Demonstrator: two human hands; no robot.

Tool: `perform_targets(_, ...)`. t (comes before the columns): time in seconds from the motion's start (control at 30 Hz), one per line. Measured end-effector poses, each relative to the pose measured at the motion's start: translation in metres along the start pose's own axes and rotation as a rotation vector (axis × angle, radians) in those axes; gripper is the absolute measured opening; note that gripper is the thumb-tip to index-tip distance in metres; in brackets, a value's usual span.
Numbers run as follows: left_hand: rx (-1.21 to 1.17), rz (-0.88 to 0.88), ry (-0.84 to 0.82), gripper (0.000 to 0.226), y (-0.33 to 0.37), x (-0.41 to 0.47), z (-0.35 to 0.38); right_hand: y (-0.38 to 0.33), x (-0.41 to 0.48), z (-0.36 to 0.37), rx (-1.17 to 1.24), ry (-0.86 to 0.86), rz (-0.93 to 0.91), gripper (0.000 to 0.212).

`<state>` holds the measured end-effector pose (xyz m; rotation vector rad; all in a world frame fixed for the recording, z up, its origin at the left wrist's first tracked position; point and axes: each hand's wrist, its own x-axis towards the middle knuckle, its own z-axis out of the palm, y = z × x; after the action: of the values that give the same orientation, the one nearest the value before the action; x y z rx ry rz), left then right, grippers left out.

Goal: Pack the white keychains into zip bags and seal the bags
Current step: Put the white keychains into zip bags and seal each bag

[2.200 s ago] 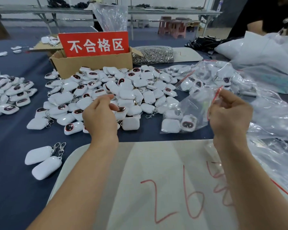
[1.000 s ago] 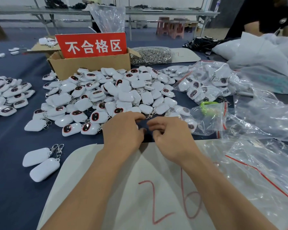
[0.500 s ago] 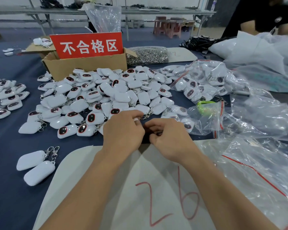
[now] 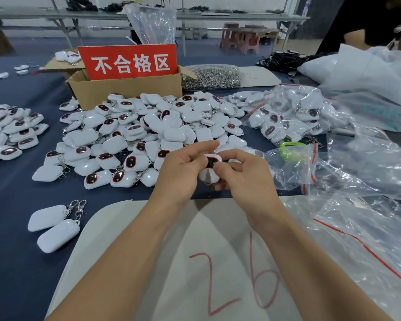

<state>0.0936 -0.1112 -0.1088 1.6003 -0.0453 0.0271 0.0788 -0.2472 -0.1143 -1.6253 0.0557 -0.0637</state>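
Since half a second back, the two hands have come up off the table edge a bit. There's now a white keychain (image 4: 212,161) out in the open between them, dark face up, where before it was mostly buried under the fingers. The left hand (image 4: 180,173) has its fingers curled and pinches the keychain's left end between thumb and forefinger. The right hand (image 4: 247,179) is curled too and pinches the right end the same way. A second white piece (image 4: 208,178) sits right under it between the hands, can't tell which hand actually has that one. All this is at the near edge of the big keychain pile (image 4: 148,133), over the blue tablecloth (image 4: 9,262), just past the white sheet (image 4: 148,262) with a red 26 scrawled on it.

The zip bag (image 4: 294,167) with the red strip lies on the cloth just right of the right hand, apart from both hands, with something green (image 4: 289,146) showing at its top. Further back on the right is a heap of filled bags (image 4: 292,114), and loose clear bags (image 4: 368,239) are spread across the near right. Behind the pile stands a cardboard box (image 4: 125,91) with a red sign (image 4: 127,61), and a bag of metal rings (image 4: 211,77) is just beside it. Another keychain pile (image 4: 7,133) sits far left, and two keychains (image 4: 53,225) lie face down by the sheet's left corner
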Motion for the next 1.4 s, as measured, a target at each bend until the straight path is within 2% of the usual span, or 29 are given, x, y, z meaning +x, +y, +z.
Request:
perform_targets(0.13,-0.061,-0.045,-0.004,0.033,0.001,-0.001,0.000,0.000,0.003,-0.003,0.004,0.055,-0.055,0.017)
perform_targets(0.37,-0.060,-0.014,-0.058,0.030,0.000,-0.002,-0.002,0.001,0.005,-0.004,0.050,0.002,-0.007,0.014)
perform_targets(0.53,-0.059,-0.046,-0.121,0.033,0.000,0.000,-0.005,-0.001,0.005,-0.005,0.051,0.045,-0.024,0.016)
perform_targets(0.83,-0.032,-0.052,-0.045,0.020,0.000,0.003,-0.007,0.000,0.007,0.001,0.000,0.030,-0.091,0.015)
perform_targets(1.07,0.162,0.056,0.109,0.019,-0.003,0.001,-0.001,0.004,0.006,0.004,-0.017,-0.040,-0.111,0.021)
perform_targets(1.17,0.182,0.092,0.100,0.018,-0.002,0.000,-0.001,0.003,0.006,0.002,0.004,-0.051,-0.099,0.016)
perform_targets(1.4,0.099,0.099,0.059,0.020,-0.003,0.001,0.002,0.001,0.004,0.000,0.100,-0.099,-0.067,0.027)
